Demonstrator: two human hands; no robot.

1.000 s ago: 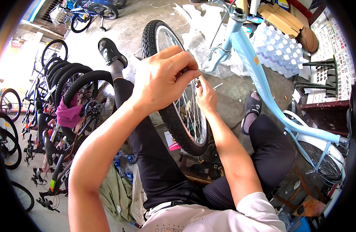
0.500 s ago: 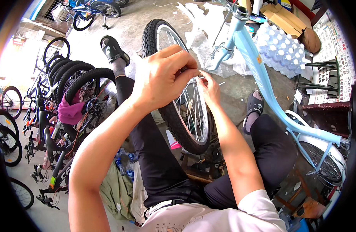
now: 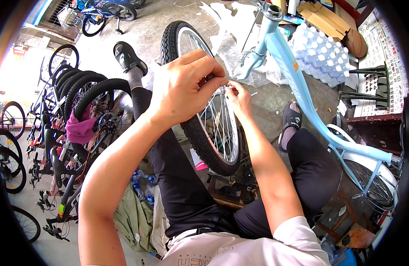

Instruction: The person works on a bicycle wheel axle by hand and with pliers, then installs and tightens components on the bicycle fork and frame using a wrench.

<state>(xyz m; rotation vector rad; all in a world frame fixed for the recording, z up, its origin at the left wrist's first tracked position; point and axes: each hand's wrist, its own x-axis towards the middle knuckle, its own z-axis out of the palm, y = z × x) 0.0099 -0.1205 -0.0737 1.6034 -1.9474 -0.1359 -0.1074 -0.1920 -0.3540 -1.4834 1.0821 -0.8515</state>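
A bicycle wheel with a black knobby tyre and silver rim stands upright between my legs. My left hand reaches over the tyre, thumb and curled fingers pinched together beside the wheel's middle. Close against its thumb tip, my right hand is closed too, its fingertips at the hub area on the spokes' right side. What the fingertips hold is too small and too covered to make out. Thin spokes show below the hands; the hub itself is mostly hidden behind them.
A light blue bicycle frame with a white-fendered rear wheel stands at the right. Parked bicycles crowd the left, a purple cloth on one. Packed water bottles and a cardboard box lie at the far right.
Both hands stay at the wheel's middle, with only a slight shift of the right fingers. The whole view has moved a little.
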